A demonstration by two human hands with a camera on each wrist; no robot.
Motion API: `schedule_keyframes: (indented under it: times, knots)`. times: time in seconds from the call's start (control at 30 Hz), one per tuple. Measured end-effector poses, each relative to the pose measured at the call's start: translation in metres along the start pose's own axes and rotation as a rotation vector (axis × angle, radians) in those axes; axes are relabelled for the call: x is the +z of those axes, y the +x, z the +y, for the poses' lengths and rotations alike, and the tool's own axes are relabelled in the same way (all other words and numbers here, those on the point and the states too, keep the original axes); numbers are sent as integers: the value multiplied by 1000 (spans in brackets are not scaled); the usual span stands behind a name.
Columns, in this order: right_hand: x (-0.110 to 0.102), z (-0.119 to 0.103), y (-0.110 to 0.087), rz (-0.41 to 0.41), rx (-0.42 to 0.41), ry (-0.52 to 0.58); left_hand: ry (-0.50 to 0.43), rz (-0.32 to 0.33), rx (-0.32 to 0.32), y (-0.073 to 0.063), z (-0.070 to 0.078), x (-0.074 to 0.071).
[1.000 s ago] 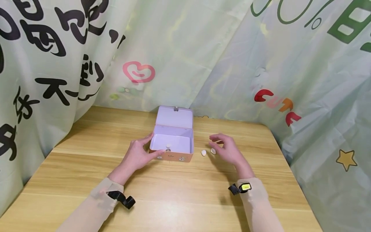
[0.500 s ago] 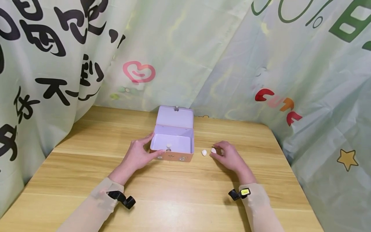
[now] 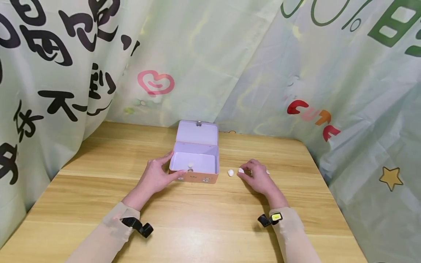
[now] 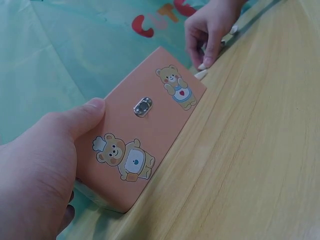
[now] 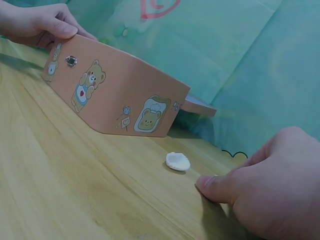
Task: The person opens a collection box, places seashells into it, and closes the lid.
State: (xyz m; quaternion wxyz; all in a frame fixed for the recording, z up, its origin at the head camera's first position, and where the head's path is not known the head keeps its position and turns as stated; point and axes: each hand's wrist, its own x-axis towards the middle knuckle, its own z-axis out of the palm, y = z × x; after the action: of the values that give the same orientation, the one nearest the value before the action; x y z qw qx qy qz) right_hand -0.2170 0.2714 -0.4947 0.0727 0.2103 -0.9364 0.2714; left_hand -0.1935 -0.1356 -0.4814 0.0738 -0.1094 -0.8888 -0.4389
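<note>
A small tin box point(image 3: 200, 178), lilac inside and salmon-pink with bear pictures outside, stands on the table with its lid thrown back. My left hand point(image 3: 156, 174) grips its front left corner, thumb on the front wall and fingers round the side. One small whitish piece point(image 3: 190, 165) lies inside it. To the right of the box sits a white seashell point(image 5: 177, 161), hollow side up. Just beyond that shell, my right hand point(image 3: 258, 177) pinches a second white shell point(image 3: 241, 170) at table level between thumb and fingertips.
Another small white piece point(image 3: 268, 172) peeks out behind the right hand. The wooden table point(image 3: 197, 226) ends at a printed curtain point(image 3: 197, 73) that hangs behind and along both sides. The raised lid point(image 3: 197, 132) leans near the curtain.
My right hand has come down from above the shells, and its thumb and fingers have closed on the farther one. The left hand and the box have stayed in place.
</note>
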Motion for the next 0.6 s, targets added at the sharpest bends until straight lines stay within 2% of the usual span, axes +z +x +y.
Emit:
schedule_keyframes:
  times: [0.17,0.4,0.6]
  knots:
    - [-2,-3,2,2,7,47,3,1,1,0,-1,0]
    - [-11,-17,9,-15,69,238,6,6,13,0,-1,0]
    - [-19,-35,21,9,28,241,4,-1,8,0,0,1]
